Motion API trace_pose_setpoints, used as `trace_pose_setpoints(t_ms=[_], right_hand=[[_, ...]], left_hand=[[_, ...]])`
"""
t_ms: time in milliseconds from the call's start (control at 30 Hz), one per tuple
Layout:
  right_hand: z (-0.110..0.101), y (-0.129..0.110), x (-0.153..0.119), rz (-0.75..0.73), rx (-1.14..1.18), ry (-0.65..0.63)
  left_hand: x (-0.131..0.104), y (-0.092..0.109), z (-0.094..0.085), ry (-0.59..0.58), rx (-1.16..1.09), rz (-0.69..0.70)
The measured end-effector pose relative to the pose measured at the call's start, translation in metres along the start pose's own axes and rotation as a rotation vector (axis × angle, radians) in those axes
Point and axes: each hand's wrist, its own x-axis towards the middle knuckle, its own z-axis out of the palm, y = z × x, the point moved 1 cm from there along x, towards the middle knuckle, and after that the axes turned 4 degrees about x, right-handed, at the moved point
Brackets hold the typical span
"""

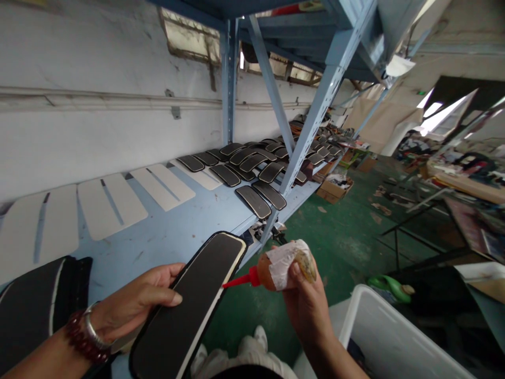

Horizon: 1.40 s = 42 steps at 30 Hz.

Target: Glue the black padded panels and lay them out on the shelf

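Observation:
My left hand grips a long dark panel with rounded corners by its left edge, thumb on top, the panel tilted in front of me. A pale strip runs along the panel's right edge. In my right hand is a squeeze bottle with a red nozzle and a white wrapping around its body. The nozzle's tip meets the pale strip at the panel's right edge; whether it touches, I cannot tell. Beside my left forearm lies a stack of similar dark panels.
A blue bench runs along the wall, carrying white strips and several dark curved panels. Blue shelf posts rise at its front edge. At lower right stand a white bin and a green bottle; a cardboard box sits farther off.

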Motion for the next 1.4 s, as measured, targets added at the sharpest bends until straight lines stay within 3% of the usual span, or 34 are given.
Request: trace_pose_setpoints(t_ms=[633,933,1133,1233,1333,1400], right_hand=[[0.006,-0.001,-0.026,0.086,-0.050,-0.188],[0.011,-0.004,-0.032,0.052,-0.072,-0.216],[0.009,0.006,-0.034,0.127,-0.034,-0.162],[0.010,0.018,-0.025,0.325,0.018,-0.114],[0.015,0.025,-0.002,0.443,0.104,0.002],[0.022,0.024,0.019,0.353,0.140,0.041]], left_hand=[[0.014,0.005,-0.002,0.167,-0.032,0.010],[0.018,0.012,-0.003,0.362,-0.065,0.015],[0.024,0.011,-0.010,0.455,-0.090,0.060],[0.026,0.010,-0.010,0.498,-0.105,0.100],[0.027,0.007,-0.001,0.455,-0.094,0.130],[0.028,0.005,0.008,0.391,-0.079,0.140]])
